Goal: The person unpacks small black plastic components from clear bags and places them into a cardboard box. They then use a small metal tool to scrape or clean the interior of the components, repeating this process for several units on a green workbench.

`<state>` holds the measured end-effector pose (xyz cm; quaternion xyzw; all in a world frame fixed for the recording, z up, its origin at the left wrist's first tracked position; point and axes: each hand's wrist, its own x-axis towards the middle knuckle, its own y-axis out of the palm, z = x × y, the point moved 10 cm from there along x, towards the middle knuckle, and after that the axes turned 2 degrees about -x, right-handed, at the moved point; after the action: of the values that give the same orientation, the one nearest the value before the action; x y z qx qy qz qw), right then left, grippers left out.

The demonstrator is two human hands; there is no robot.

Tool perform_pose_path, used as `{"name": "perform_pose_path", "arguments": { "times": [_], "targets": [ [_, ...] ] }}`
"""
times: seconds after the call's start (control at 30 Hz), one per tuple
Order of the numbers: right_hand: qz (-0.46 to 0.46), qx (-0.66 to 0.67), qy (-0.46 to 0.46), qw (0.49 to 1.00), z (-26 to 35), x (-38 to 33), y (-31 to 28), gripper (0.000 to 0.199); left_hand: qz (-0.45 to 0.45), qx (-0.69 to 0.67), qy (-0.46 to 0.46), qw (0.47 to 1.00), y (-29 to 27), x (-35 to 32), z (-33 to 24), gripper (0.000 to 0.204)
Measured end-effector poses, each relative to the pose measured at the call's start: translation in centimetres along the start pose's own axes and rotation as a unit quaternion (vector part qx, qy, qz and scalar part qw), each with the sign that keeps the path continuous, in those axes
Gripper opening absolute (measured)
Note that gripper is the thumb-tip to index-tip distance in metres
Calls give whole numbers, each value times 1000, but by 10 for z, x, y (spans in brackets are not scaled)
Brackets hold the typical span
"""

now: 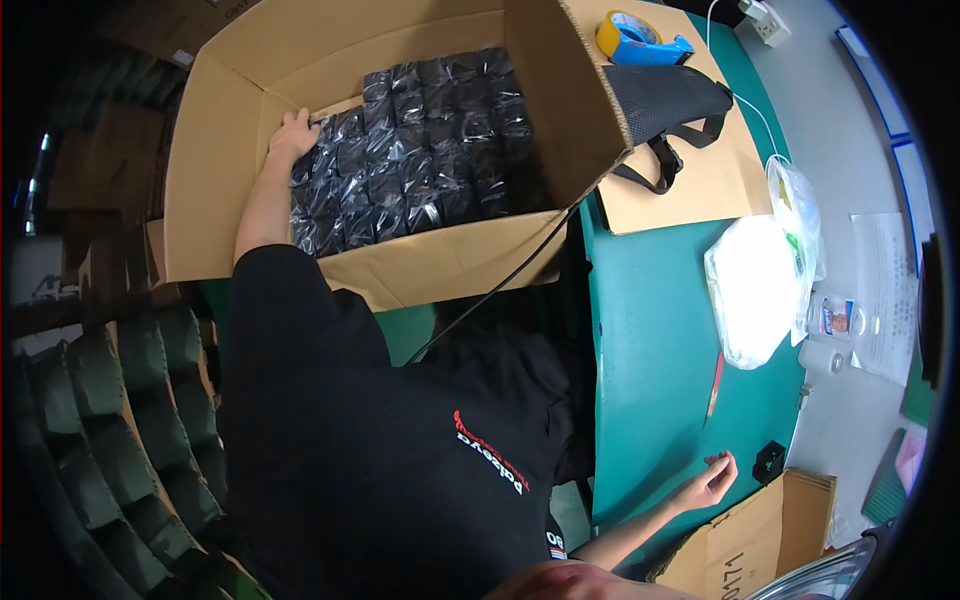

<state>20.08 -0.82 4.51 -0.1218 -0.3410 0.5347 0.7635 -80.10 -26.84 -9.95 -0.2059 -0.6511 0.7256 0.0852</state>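
Inside a large open cardboard box (pixel 425 285), several rows of black items in clear plastic wrap (pixel 420 150) stand packed side by side. My left hand (pixel 293 135) reaches over the box's side to the left end of these rows. Its fingers are bent around a black plastic-wrapped package (pixel 318 132) at the corner, which they partly cover. On the right, my right hand (pixel 707 483) hovers by the green table (pixel 650 400), palm up, fingers loosely curled and apart, holding nothing. Nearest to it is a small black object (pixel 769 462).
A tape dispenser (pixel 645 45) and a black mesh strap bag (pixel 665 100) lie on flat cardboard (pixel 690 190). White plastic bags (pixel 755 290) and a thin red tool (pixel 715 385) rest on the table. Another carton (pixel 770 530) stands lower right; divided trays (pixel 110 430) sit left.
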Motion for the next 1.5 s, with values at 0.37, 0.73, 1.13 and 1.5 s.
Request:
{"name": "perform_pose_path", "arguments": {
  "times": [0.37,0.73,1.13,1.5],
  "targets": [
    [8,-5,-9,1000,22,-12,5,15,-107,93,75,987,36,15,8,59],
    [-43,20,-41,998,6,-34,-50,15,61,-21,97,993,56,66,5,62],
    [-101,-24,14,995,-41,-83,-100,11,-225,-23,106,968,-73,-41,-89,46],
    [-56,-80,54,994,-55,-15,-77,15,-429,-350,327,766,-227,-202,-223,24]
  ]
}}
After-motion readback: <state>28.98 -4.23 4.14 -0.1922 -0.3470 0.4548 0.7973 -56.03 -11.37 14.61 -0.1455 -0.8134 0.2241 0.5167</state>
